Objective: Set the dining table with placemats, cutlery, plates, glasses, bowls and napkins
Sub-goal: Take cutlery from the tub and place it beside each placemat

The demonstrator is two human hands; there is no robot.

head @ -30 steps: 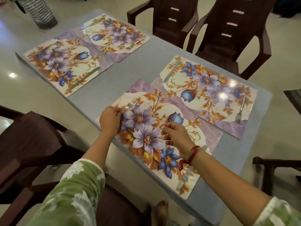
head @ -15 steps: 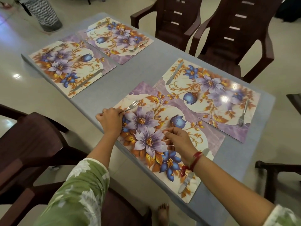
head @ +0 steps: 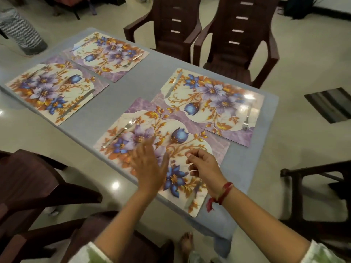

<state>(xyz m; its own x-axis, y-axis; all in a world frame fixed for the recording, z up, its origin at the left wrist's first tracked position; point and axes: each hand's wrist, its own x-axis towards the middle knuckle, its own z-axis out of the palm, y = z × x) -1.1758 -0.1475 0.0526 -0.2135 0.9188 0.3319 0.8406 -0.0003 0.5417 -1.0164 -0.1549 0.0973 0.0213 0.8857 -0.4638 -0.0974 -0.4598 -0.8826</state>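
My left hand (head: 150,164) hovers flat over the near placemat (head: 136,106), fingers straight and apart, holding nothing. My right hand (head: 204,166) hangs just beside it, fingers loosely curled, with nothing visible in them. On this mat a fork (head: 121,132) lies along the left edge and a knife (head: 191,198), blurred, along the right.

Four floral placemats cover the grey table (head: 133,88). The one opposite (head: 237,137) overlaps mine at the corner and carries its own fork (head: 247,120) and knife (head: 173,85). The two farther mats, well apart from these, also show metal pieces, including a knife (head: 76,106) on the nearer of them (head: 55,92); the rest is too blurred to sort.

By my reckoning the mats and cutlery are down, roughly a third of the job. Plates, glasses, bowls and napkins are all still to come: no plate, bowl or glass shows anywhere on the table. Brown chairs (head: 237,44) ring the table.
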